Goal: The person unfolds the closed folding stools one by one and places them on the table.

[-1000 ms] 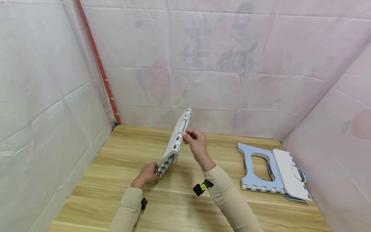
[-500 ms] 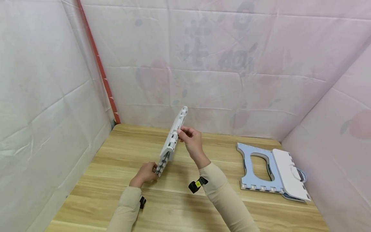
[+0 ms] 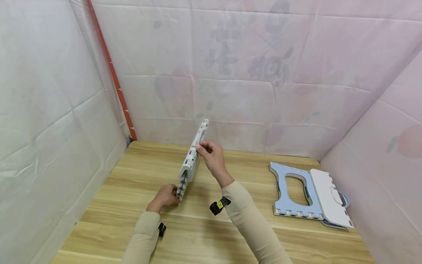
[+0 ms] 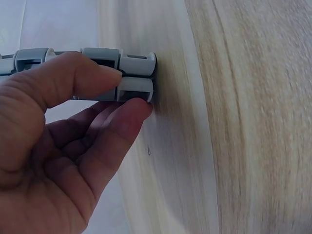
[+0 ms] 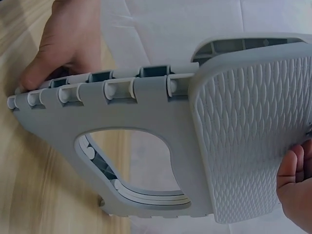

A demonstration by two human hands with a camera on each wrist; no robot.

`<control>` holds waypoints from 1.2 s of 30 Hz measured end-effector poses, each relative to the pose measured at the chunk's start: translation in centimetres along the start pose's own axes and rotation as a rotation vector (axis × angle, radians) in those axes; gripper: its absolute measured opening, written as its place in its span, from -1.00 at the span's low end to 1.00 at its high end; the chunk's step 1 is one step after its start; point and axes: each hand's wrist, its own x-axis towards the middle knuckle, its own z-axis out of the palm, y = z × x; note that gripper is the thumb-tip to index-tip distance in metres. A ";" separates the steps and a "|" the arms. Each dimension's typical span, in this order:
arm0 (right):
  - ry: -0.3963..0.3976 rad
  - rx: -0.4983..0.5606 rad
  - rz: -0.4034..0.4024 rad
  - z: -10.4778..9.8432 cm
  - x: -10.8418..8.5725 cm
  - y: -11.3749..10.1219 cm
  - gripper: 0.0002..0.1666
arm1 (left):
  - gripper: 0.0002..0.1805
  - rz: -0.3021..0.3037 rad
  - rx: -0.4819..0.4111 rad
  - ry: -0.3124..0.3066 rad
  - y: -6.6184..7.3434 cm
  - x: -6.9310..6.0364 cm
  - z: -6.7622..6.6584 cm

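A grey-white folded plastic stool (image 3: pixel 194 150) stands on edge, tilted, between the two hands. The left hand (image 3: pixel 166 197) pinches its lower hinged edge near the tabletop; in the left wrist view, thumb and finger of that hand (image 4: pixel 63 122) lie on either side of the hinge knuckles (image 4: pixel 136 87). At the upper hinged edge, the right hand (image 3: pixel 212 157) holds the seat part with thumb and fingers. The right wrist view shows the textured seat panel (image 5: pixel 253 126), the leg frame with its oval opening (image 5: pixel 122 114), and the right hand's curled fingers (image 5: pixel 298 180) by the panel.
A second folded stool, blue and white (image 3: pixel 293 189), lies flat at the right of the wooden table (image 3: pixel 132 205). Pale sheeting (image 3: pixel 230 99) hangs behind the table and at both sides. Each wrist wears a black strapped device (image 3: pixel 217 207).
The stool's upper part has swung left and more upright, and the right hand has moved left with it. The left hand has stayed nearly in place at the lower edge.
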 end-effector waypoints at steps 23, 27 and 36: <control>-0.280 -0.048 0.002 0.7 0.7 -4.1 -0.85 | -0.63 -0.022 -0.013 0.051 -0.3 -0.1 0.4; -0.303 -0.068 -0.038 0.9 0.8 -4.2 -0.85 | -0.63 -0.013 -0.031 0.064 -0.4 -0.1 0.5; -0.331 -0.053 -0.073 1.3 1.1 -4.2 -0.85 | -0.69 0.007 -0.048 0.092 -0.3 -0.3 0.8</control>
